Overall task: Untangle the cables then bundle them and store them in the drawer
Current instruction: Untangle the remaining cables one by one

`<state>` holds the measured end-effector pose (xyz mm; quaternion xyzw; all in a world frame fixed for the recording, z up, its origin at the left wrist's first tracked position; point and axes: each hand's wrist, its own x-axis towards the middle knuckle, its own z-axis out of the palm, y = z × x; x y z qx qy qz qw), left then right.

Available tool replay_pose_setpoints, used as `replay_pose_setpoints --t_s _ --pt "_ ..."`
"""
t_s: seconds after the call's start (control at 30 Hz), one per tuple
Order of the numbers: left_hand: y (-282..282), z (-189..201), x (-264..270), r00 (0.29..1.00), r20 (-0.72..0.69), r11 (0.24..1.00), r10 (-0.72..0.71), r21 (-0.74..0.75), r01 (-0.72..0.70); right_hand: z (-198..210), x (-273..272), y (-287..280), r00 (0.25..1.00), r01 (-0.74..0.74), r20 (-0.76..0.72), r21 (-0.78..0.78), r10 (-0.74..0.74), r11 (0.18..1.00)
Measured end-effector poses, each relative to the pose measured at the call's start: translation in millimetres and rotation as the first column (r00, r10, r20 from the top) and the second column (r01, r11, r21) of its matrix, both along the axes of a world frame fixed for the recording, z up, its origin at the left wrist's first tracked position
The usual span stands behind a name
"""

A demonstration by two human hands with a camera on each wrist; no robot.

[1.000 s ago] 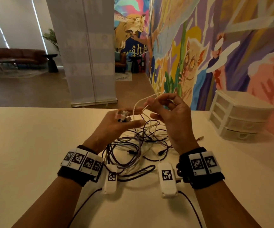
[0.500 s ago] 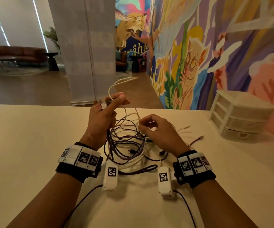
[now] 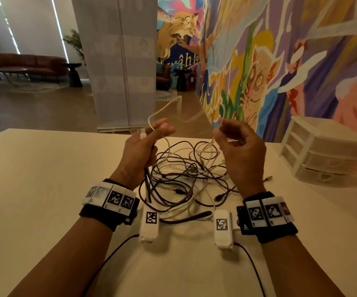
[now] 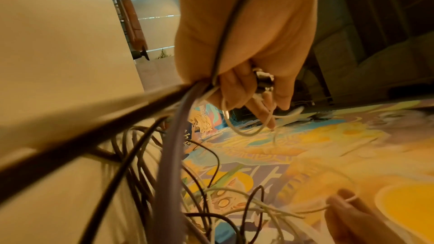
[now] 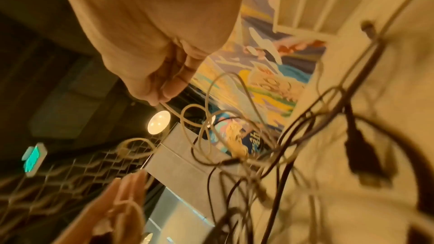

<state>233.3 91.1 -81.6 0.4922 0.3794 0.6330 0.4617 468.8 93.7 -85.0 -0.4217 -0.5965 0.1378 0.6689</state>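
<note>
A tangle of dark and white cables (image 3: 184, 176) lies on the beige table (image 3: 44, 189) between my wrists. My left hand (image 3: 149, 138) is raised above it and grips several cable ends, dark strands and a white plug (image 4: 263, 79) among them. A white cable (image 3: 164, 108) loops up from that hand and runs across to my right hand (image 3: 231, 136), which pinches it between thumb and fingertips (image 5: 159, 94). Below the right hand the white cable drops back into the tangle. A white plastic drawer unit (image 3: 323, 151) stands at the right, all drawers closed.
A dark cable end (image 3: 203, 215) lies near my wrists at the front of the pile. A small connector (image 3: 268, 179) rests on the table right of the tangle. The painted wall (image 3: 280, 61) runs behind the drawer unit. The table's far edge is just beyond my hands.
My right hand has risen from the pile and now pinches the white cable at the height of my left hand. The white loop is stretched between both hands.
</note>
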Motion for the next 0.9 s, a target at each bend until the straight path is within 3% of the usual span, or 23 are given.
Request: replay_pose_setpoints --t_s 0.1,0.2,0.47,0.6,0.9 --pt "-2.6 -1.3 6.2 0.993 -0.115 1.000 -0.025 -0.019 0.023 -4.6 -2.4 0.1 1.000 -0.012 -0.023 -0.110 0.010 0.994" --pt "-6.3 -1.3 12.1 0.984 -0.177 0.999 -0.037 -0.025 0.033 6.6 1.5 -7.3 0.994 -0.007 -0.106 0.012 0.008 1.000" --pt "-18.7 5.6 31.9 0.910 -0.406 0.986 -0.086 0.098 0.136 15.8 -16.1 -22.5 0.933 -0.333 -0.149 -0.023 0.326 0.943" --pt "-18.8 7.3 28.0 0.889 -0.439 0.978 -0.130 0.093 0.189 17.3 -12.2 -21.0 0.914 -0.311 -0.273 0.006 0.301 0.950" --pt "-16.0 4.3 28.3 0.888 -0.454 0.981 -0.070 0.129 0.143 12.8 -17.3 -19.8 0.898 -0.366 -0.275 -0.031 0.344 0.930"
